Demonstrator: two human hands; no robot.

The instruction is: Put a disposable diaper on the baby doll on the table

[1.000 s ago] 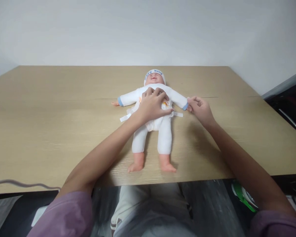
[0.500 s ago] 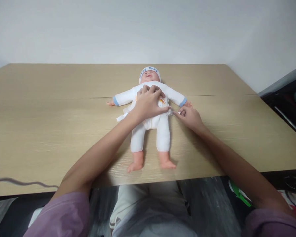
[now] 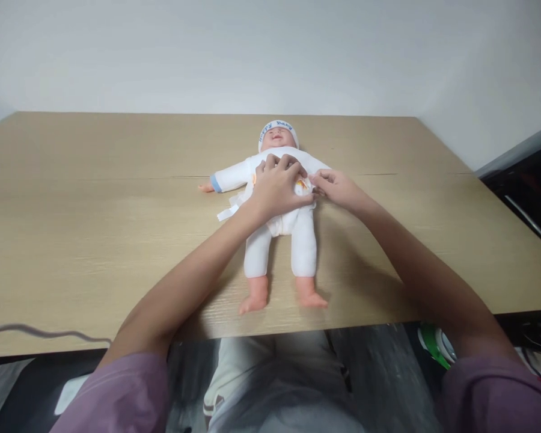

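A baby doll [image 3: 258, 258] in a white suit with blue cuffs lies on its back, head away from me. A white diaper [image 3: 282, 226] with an orange print is around its hips. My left hand [image 3: 277, 187] holds the diaper's front against the belly, fingers bent over it and thumb at the right edge. My right hand [image 3: 336, 187] is closed in a pinch at that same edge, beside the left thumb; the diaper tab in its fingertips is mostly hidden. On the left side, white fastening tabs [image 3: 228, 213] stick out loose. My right hand covers the doll's right-side cuff.
The wooden table [image 3: 117, 240] runs back to a pale wall [image 3: 207, 54]. A grey cable [image 3: 45, 331] lies along its front left edge. Below the right edge there is a green and white roll [image 3: 435, 346]. A dark shelf [image 3: 523, 180] stands at the right.
My right hand has moved up and left, from out beside the doll's hip to the diaper's front edge. My left hand stays on the diaper. The view has shifted slightly.
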